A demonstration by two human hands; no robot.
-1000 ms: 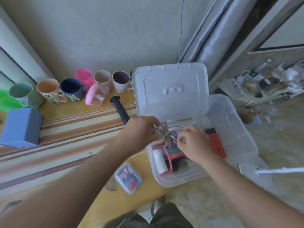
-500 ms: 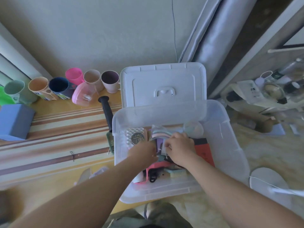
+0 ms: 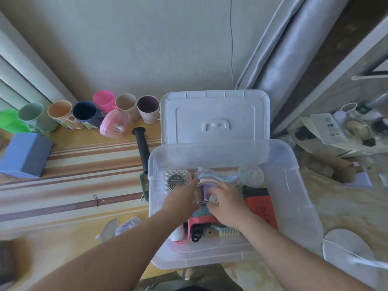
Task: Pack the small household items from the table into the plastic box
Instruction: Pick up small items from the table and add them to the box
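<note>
The clear plastic box (image 3: pixel 294 206) stands open in front of me, its white lid (image 3: pixel 214 116) propped up behind it. Both my hands are inside it. My left hand (image 3: pixel 183 198) lies flat with its fingers stretched toward a clear bag of pastel items (image 3: pixel 218 177). My right hand (image 3: pixel 227 205) pinches a small purple packet (image 3: pixel 204 193) just beside the left hand. Around them lie a white patterned pad with a round black label (image 3: pixel 176 179), a red book (image 3: pixel 261 208), a pink item (image 3: pixel 199 220) and a brush (image 3: pixel 228 232).
On the striped table left of the box are a small clear case of clips (image 3: pixel 128 224), a black-handled tool (image 3: pixel 141 148), a black hair tie (image 3: pixel 96 201), a blue box (image 3: pixel 25 154), a pink container (image 3: pixel 114 124) and a row of several cups (image 3: pixel 126 106).
Both hands have gone down from the box's rim to among the items inside, carrying the small packet. My view has shifted over the box.
</note>
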